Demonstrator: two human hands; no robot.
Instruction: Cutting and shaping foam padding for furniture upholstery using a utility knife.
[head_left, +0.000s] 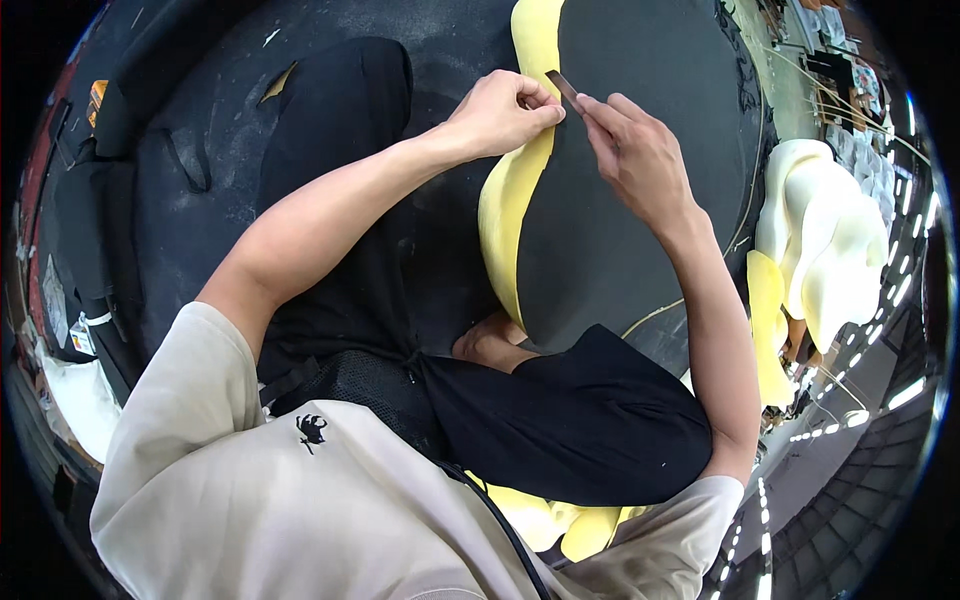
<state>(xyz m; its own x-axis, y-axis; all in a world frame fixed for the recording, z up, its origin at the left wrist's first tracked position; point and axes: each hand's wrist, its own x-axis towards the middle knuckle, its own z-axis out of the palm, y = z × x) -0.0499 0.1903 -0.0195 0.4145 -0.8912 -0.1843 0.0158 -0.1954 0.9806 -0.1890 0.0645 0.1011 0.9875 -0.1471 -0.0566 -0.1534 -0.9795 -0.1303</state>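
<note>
Both hands meet at the far middle of the scene, on the wavy yellow foam edge [512, 200] where it borders a black sheet [620, 200]. The left hand [500, 112] pinches the foam edge between thumb and fingers, its grip clenched on the foam at the far end of the curve. The right hand [640, 160] holds a thin dark strip-like tool [563, 87], grasped between thumb and forefinger; the tool's long axis runs from near right to far left, its free tip just beside the left fingertips and touching, or nearly touching, the foam. Which it is I cannot tell.

The foam band runs lengthwise from far to near, snaking toward the person's lap, so the rest of it lies near of both grips. The left hand is on the foam; the right reaches it only through the tool.

To the right lie pale foam shapes [830, 240], well apart from the hands. Black cloth [590, 420] covers the lap.
</note>
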